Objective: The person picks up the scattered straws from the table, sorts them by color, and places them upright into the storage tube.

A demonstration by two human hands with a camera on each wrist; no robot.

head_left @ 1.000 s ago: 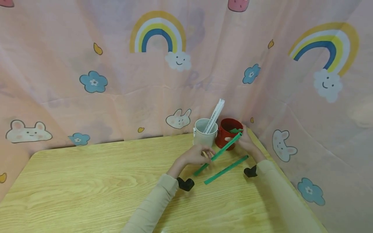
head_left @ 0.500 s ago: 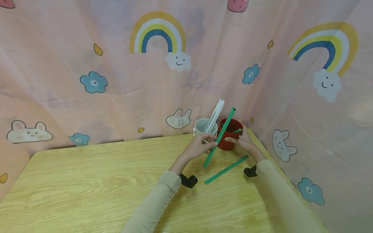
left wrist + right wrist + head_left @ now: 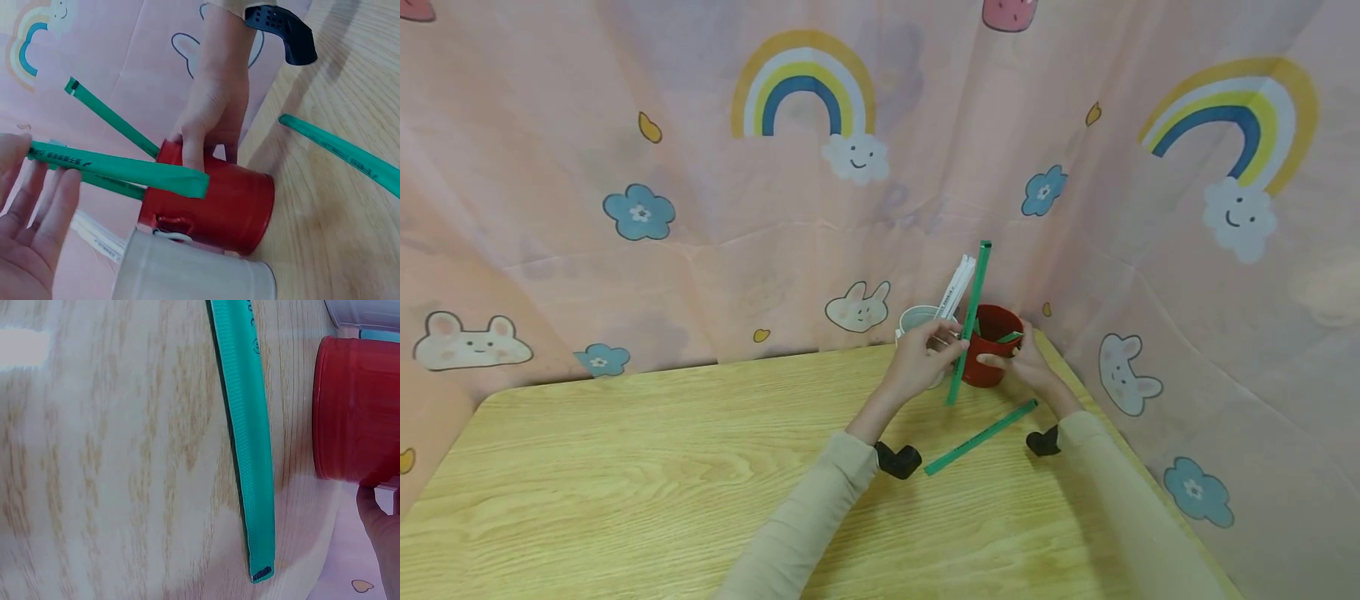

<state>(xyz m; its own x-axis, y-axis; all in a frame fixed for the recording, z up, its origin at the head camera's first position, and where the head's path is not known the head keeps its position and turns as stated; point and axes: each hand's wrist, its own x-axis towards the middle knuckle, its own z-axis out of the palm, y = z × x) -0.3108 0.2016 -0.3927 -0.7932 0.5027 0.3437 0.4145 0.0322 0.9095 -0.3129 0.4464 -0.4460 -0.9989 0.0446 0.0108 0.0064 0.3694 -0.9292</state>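
Note:
With its thumb and fingers, my left hand [image 3: 921, 354] pinches a green wrapped straw [image 3: 976, 292], held nearly upright in front of the red bucket [image 3: 983, 367]. Printed lettering runs along this straw's wrapper in the left wrist view. My right hand [image 3: 1033, 362] grips the red bucket from its right side, thumb on the front. Green wrapped straws [image 3: 112, 115] stick out of the bucket's mouth in the left wrist view. Another green wrapped straw [image 3: 981, 437] lies on the table in front of it, large in the right wrist view.
Left of the red bucket stands a white bucket [image 3: 194, 272], partly hidden by my left hand in the head view. White wrapped straws [image 3: 956, 287] lean out of it. A pink patterned curtain [image 3: 700, 275] rises behind and right of the wooden table [image 3: 625, 467].
My left hand has moved up and toward the buckets, turning its green wrapped straw from slanted to nearly upright. My right hand stays on the red bucket. The straw on the table has not moved.

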